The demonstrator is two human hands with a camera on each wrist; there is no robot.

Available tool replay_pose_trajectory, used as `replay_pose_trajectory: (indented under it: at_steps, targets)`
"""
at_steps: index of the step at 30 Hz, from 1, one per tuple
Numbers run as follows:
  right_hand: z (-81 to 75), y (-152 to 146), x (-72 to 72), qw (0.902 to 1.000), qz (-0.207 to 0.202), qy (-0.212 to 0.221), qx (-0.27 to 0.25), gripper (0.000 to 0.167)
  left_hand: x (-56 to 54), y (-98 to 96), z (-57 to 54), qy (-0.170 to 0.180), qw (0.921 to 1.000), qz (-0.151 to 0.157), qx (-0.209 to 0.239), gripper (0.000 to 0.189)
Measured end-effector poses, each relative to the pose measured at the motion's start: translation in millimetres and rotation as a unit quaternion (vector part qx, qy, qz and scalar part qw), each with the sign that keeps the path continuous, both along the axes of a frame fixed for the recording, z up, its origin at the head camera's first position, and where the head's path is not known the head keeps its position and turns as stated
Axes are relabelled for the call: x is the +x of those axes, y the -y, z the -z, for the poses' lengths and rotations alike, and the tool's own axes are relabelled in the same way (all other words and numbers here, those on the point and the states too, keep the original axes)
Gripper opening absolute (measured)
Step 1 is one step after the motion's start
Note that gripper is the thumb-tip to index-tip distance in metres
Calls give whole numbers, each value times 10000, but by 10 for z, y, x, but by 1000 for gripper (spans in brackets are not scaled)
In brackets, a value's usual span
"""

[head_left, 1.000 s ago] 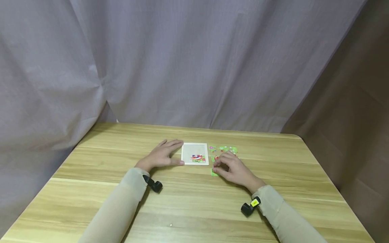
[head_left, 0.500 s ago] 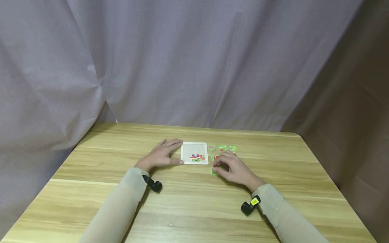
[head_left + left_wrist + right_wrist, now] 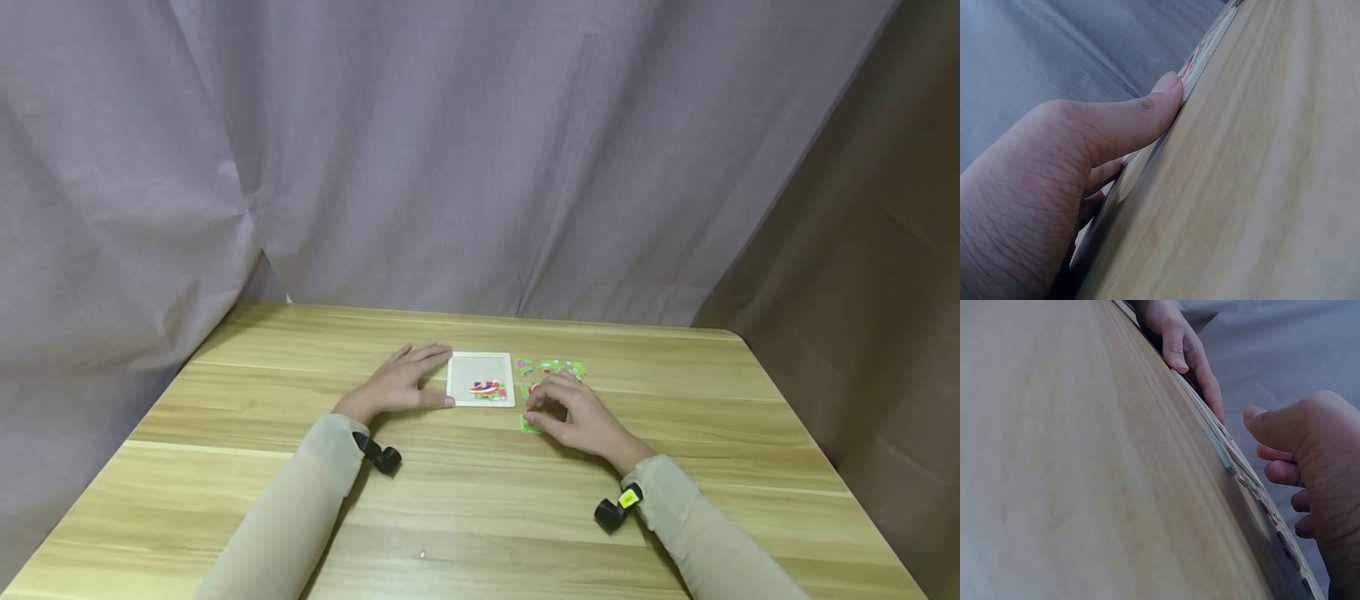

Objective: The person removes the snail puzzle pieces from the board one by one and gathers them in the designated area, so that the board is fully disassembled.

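Note:
A square white-rimmed puzzle tray (image 3: 512, 377) lies flat on the table, with several colourful pieces (image 3: 491, 390) at its lower right. My left hand (image 3: 401, 383) rests at its left side. The thumb touches the near corner and the fingers reach the far corner; the left wrist view shows that thumb (image 3: 1129, 122) against the tray's edge. Right of the tray, my right hand (image 3: 577, 417) hovers over loose green puzzle pieces (image 3: 529, 426), hiding some. In the right wrist view its thumb (image 3: 1279, 428) and loosely bent fingers stand apart, with nothing visible between them.
More green patterned pieces (image 3: 562, 366) lie beyond my right hand. A tiny pale speck (image 3: 422, 555) sits on the wooden table (image 3: 480, 508) near the front. Grey curtain (image 3: 420, 167) hangs behind the table's far edge, and a darker one hangs at right.

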State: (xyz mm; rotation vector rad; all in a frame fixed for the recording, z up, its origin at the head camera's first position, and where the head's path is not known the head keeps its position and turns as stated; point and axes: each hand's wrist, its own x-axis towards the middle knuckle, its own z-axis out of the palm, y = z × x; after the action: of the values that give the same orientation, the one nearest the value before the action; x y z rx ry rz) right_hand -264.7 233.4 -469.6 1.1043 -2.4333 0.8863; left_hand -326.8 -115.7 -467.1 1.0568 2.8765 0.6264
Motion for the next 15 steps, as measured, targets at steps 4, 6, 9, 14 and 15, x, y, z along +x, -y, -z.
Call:
replay_pose_trajectory:
  at_steps: [4,6,9,14,15]
  targets:
    - [-7,3,-10,10000,5,-53,-64,14,0,-3,-7,-39,10000,44,26,97]
    - [-10,7,-8,9999,-7,-78,-81,13,1,-1,-4,-48,10000,64,43,98]
    - [-14,22,2,9999,-47,-78,-100,13,4,10,9,-62,9999,75,39,98]
    - [-20,25,5,9999,-69,-64,-108,13,1,5,14,-11,10000,35,19,99]
    - [-24,23,2,9999,-74,-69,-111,12,-4,3,13,-10,10000,28,19,99]
